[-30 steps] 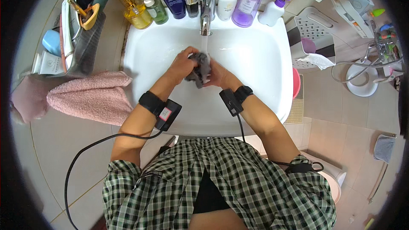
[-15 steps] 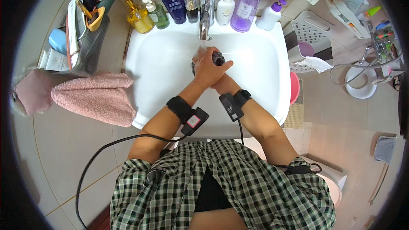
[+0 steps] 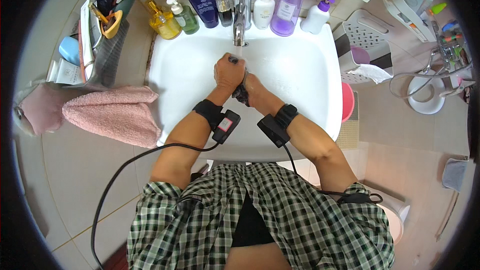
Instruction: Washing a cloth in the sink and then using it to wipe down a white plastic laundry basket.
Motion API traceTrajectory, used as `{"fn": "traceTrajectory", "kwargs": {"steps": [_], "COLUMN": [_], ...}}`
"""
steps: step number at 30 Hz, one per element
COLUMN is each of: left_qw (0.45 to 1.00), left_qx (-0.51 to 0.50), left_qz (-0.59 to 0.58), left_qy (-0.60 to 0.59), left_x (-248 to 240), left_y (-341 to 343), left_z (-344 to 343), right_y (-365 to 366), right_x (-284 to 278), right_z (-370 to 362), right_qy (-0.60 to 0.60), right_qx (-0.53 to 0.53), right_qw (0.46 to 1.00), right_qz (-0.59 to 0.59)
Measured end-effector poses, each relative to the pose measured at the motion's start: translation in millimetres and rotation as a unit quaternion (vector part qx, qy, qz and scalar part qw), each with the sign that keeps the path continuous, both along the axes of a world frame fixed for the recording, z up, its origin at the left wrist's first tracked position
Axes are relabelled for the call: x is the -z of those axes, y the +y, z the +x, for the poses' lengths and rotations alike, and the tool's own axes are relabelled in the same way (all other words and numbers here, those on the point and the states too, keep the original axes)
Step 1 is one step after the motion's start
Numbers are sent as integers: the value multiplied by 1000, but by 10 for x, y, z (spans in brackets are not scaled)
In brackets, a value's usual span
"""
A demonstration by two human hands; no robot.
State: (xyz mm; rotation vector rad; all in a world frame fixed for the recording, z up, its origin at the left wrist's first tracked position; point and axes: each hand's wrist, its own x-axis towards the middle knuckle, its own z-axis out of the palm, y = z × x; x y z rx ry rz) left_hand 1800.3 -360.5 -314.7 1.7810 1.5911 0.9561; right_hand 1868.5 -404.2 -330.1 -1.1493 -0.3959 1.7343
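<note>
Both my hands are over the white sink [image 3: 305,80], below the chrome faucet [image 3: 240,25], from which water seems to run. My left hand [image 3: 228,73] is closed round one end of a dark grey wet cloth [image 3: 241,92], a bit of it poking out at the top of the fist. Slightly nearer and to the right, my right hand [image 3: 257,91] grips the rest, which bunches out beside its palm. The cloth looks twisted between the two hands. Its full shape is hidden by my fingers.
Along the sink's back edge stand a yellow pump bottle [image 3: 164,20], a dark blue tube [image 3: 202,4], a purple pump bottle [image 3: 287,10] and other bottles. A pink towel [image 3: 112,115] hangs on the left. Black cables [image 3: 107,190] trail from my wrist straps.
My hands have shifted from overlapping to side by side, the left higher and further left, the right lower. More of the cloth now shows between them.
</note>
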Motion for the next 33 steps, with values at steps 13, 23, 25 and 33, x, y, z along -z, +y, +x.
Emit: {"fn": "traceTrajectory", "kwargs": {"steps": [13,23,25,33], "left_qw": [754,989,991,994], "left_qx": [-71,86,77,-2], "left_qz": [-334,118,107,58], "left_qy": [-562,-7,-16,88], "left_x": [-80,203,129,85], "left_y": [145,-314,-354,-278], "left_z": [-109,193,171,-41], "right_y": [172,-74,-119,-96], "right_x": [612,59,21,-25], "right_z": [326,227,232,141], "right_qy": [136,244,209,30], "right_qx": [-64,75,52,-77], "right_qw": [981,962,971,995], "right_qz": [125,101,101,62]}}
